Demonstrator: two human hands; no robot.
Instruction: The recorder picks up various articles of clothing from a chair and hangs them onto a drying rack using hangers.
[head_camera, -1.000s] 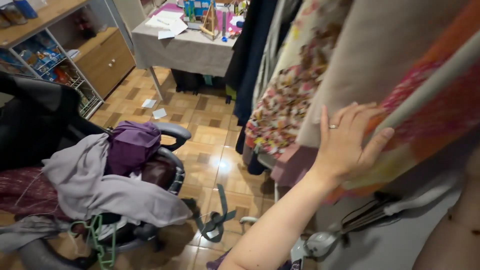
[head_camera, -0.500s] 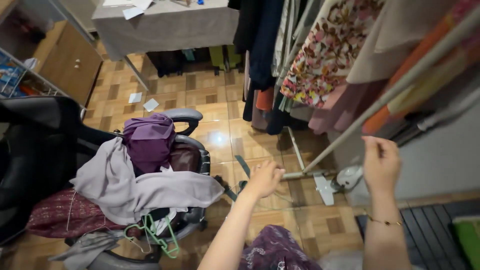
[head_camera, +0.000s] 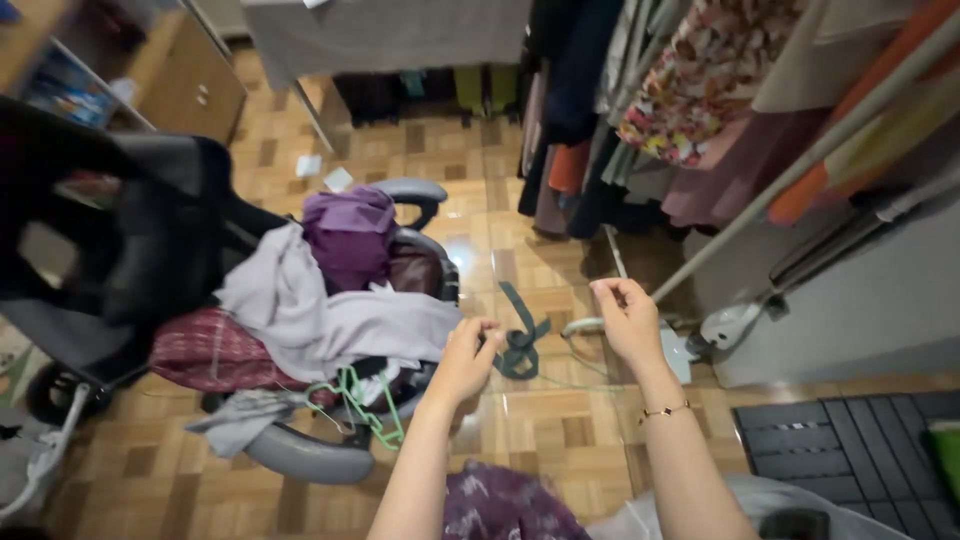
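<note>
Thin hanger (head_camera: 560, 330) stretched between both hands, long axis level, left-right. Left hand (head_camera: 465, 355) and right hand (head_camera: 625, 315): fingers pinched narrow on its ends (outline faint).

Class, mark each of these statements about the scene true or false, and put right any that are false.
1. Clothes are piled on the grey office chair. True.
2. The left hand rests flat on the wood-patterned tile floor. False: it is raised in the air, above the floor.
3. A thin gold bracelet sits on the wrist of the right hand. True.
4. The green plastic hanger hangs on the clothes rail. False: it dangles at the chair's front edge.
5. A purple bundled garment lies on the pile. True.
</note>
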